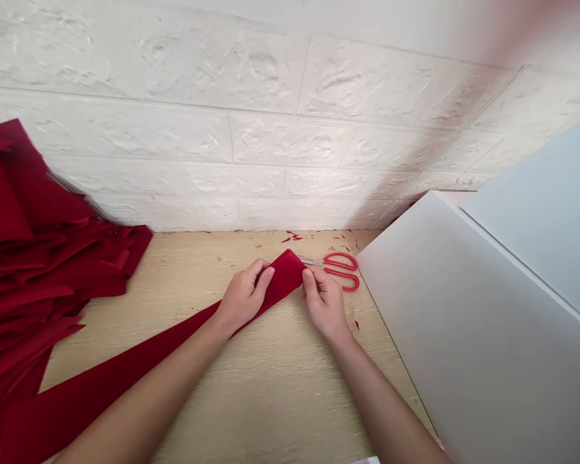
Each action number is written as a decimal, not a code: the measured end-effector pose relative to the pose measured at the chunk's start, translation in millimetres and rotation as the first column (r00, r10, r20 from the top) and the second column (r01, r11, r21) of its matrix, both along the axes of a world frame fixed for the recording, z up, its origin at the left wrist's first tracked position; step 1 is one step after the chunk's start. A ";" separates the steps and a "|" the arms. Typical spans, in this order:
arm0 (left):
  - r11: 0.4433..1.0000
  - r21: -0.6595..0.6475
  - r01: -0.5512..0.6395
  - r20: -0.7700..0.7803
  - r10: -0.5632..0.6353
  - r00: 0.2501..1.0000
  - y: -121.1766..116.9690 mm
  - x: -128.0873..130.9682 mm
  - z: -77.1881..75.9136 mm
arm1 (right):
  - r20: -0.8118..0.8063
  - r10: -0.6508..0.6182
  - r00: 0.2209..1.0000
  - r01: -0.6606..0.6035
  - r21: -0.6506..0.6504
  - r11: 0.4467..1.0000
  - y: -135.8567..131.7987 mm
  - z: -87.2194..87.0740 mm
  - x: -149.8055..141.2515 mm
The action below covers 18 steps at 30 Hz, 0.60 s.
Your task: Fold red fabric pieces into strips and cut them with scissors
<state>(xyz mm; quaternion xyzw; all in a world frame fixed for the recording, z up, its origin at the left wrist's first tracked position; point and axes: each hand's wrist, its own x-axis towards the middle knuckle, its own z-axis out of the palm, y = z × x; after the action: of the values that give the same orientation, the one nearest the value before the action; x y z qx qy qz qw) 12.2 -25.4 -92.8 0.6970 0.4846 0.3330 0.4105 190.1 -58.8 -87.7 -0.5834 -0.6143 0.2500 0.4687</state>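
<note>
A long dark red fabric strip [125, 367] runs across the wooden table [270, 386] from the lower left to the middle. My left hand [241, 299] presses and pinches the strip near its far end [285, 274]. My right hand [323, 303] pinches the same end at its right corner, fingers closed on the cloth. Red-handled scissors [341, 269] lie on the table just behind my right hand, not touched.
A heap of red fabric [33, 258] fills the left side against the white brick wall [270, 129]. White boards [488, 335] lean at the right. Small red snippets [319, 240] lie scattered near the wall.
</note>
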 end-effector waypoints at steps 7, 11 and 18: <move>0.999 0.032 -0.005 -0.019 0.006 1.000 -0.1 0.6 0.1 | -0.133 -0.018 0.991 0.012 -0.043 0.999 3.1 -1.3 0.7; 0.994 0.102 0.027 -0.134 -0.014 0.991 -2.9 2.7 1.1 | -0.152 -0.035 0.988 0.030 -0.032 0.999 9.0 -4.9 -2.5; 0.969 0.231 0.084 -0.323 -0.005 0.946 -7.0 6.7 -2.7 | -0.099 -0.035 0.995 0.038 0.029 0.999 17.0 -10.1 -9.3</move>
<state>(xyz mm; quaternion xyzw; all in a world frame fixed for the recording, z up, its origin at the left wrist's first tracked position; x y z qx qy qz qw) 18.8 -32.4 -95.5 0.7973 0.4845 0.2625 0.2462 180.8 -41.8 -97.8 -0.5742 -0.5836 0.2603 0.5118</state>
